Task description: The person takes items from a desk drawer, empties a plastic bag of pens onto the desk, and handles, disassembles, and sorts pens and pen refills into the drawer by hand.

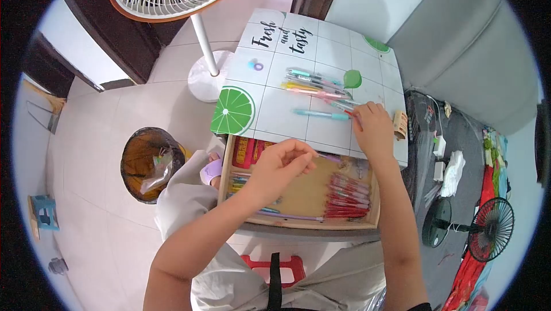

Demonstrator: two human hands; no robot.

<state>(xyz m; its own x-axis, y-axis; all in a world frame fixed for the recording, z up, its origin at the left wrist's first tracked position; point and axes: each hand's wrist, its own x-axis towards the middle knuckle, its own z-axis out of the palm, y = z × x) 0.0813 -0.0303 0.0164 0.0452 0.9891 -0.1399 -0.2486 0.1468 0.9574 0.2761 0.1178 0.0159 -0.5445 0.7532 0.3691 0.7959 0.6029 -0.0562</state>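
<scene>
My left hand (282, 166) is over the open drawer (298, 223), fingers curled together. A thin purple item (330, 157) lies by its fingertips; whether they grip it is unclear. On the white tabletop, my right hand (372, 130) has its fingers pressed together around the end of a red and dark pen (353, 115). Left of this hand lies a loose group of colored pens (313, 85), with a light blue pen (320, 114) nearer the drawer. Inside the drawer are a bundle of red pens (347, 197) at the right and red packets (244, 151) at the left.
A small purple ring (258, 66) and a small brown box (400, 124) sit on the tabletop. Beyond its left side stands a white fan (201, 35). A lined bin (146, 167) is at the left, a black fan (491, 229) at the right.
</scene>
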